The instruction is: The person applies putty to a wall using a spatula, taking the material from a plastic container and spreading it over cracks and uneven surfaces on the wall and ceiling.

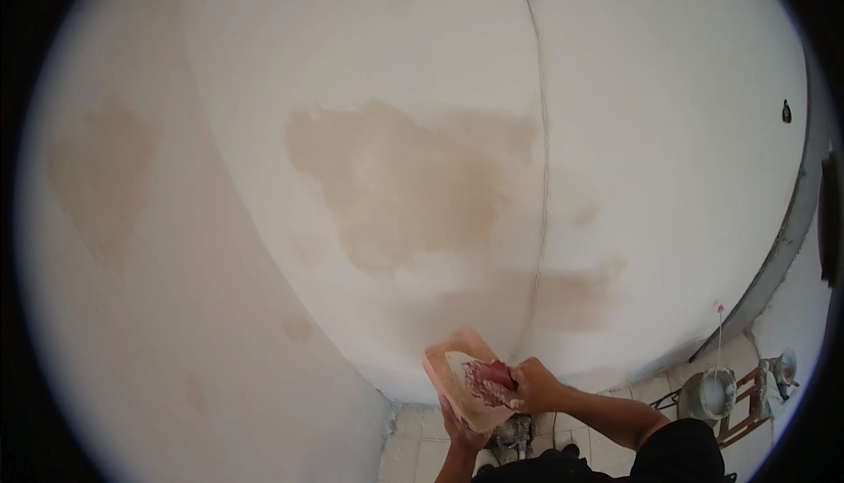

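My left hand (pixel 464 430) grips a pinkish rectangular plastering board (pixel 454 344) from below, tilted in front of my body. A patch of pale, wet-looking plaster lies on top of it. Closed round a handle, my right hand (pixel 536 384) holds a reddish, plaster-smeared trowel (pixel 489 374) against the board's face. The trowel's blade is hard to make out under the smears. Ahead stands a white wall (pixel 668 131) with a large beige damp-looking patch (pixel 413 193) and smaller ones around it.
A cable (pixel 543 131) runs down the wall. Another wall (pixel 132 334) meets it at the left corner. On the tiled floor (pixel 413 435) at right stand a bucket (pixel 706 393) and a wooden frame or stool (pixel 747 408). A dark object (pixel 512 435) sits by my feet.
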`<action>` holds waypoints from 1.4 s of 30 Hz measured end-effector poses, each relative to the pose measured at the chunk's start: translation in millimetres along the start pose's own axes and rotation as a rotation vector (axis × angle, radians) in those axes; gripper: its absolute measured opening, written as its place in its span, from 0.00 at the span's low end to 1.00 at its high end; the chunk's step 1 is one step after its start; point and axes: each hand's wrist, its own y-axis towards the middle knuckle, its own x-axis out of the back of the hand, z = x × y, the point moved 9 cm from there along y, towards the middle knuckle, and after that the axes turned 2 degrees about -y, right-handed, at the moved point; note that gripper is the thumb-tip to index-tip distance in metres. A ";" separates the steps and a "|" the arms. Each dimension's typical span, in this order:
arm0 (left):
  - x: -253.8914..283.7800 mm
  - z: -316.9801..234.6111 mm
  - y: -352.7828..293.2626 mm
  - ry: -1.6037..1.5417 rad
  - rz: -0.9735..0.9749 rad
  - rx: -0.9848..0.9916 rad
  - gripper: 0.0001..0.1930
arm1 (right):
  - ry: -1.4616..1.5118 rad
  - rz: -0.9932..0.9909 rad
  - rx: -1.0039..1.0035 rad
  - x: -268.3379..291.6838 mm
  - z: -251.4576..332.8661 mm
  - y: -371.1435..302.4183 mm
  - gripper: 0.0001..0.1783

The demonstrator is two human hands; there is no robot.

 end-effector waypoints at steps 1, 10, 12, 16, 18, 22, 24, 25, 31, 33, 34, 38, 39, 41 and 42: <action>4.7 1.2 -1.3 0.019 0.000 -0.012 0.37 | 0.006 0.012 -0.018 -6.9 -9.8 1.8 0.17; -2.3 0.5 7.4 0.080 -0.005 -0.010 0.36 | -0.274 -0.022 0.012 5.7 -17.0 1.0 0.14; -4.7 7.9 10.6 -0.018 0.090 0.066 0.35 | -0.352 0.090 0.052 -17.3 -9.3 -3.0 0.14; -1.0 11.4 13.6 -0.053 0.115 0.108 0.33 | -0.290 0.162 0.002 -14.8 -1.0 -2.0 0.14; -27.5 5.7 12.5 0.189 0.054 0.000 0.32 | -0.207 0.145 -0.074 4.1 -10.0 -1.0 0.14; -37.2 27.4 6.8 -0.664 -0.118 0.203 0.30 | -0.110 -0.020 -0.112 19.6 -33.6 -7.7 0.13; -22.5 39.2 7.2 -0.541 -0.079 0.258 0.31 | -0.212 0.039 -0.088 18.6 -36.6 -14.6 0.12; -13.2 36.4 11.1 -0.057 0.034 0.203 0.32 | -0.262 0.056 -0.100 25.3 -33.0 -16.0 0.12; -21.5 65.2 31.8 -0.042 0.016 0.268 0.36 | -0.294 -0.227 -0.193 74.3 -46.0 -36.8 0.16; -49.0 72.8 42.3 -0.026 0.186 0.316 0.36 | -0.308 -0.243 -0.151 70.6 -42.0 -43.7 0.15; -63.5 75.5 41.3 -0.014 0.370 0.350 0.35 | -0.297 -0.169 -0.165 62.6 -39.7 -43.2 0.15; -28.0 115.6 70.1 -0.276 0.097 0.449 0.35 | -0.131 -0.178 -0.364 98.8 -58.9 -53.4 0.14; -42.2 122.1 74.6 -0.119 0.140 0.407 0.35 | -0.084 -0.208 -0.435 115.4 -64.9 -60.0 0.13; -66.7 125.2 71.8 0.047 0.167 0.359 0.35 | 0.115 -0.490 -0.277 143.9 -64.9 -69.5 0.12; -77.6 126.4 72.2 0.011 0.159 0.345 0.35 | 0.123 -0.477 -0.279 144.4 -67.2 -70.4 0.12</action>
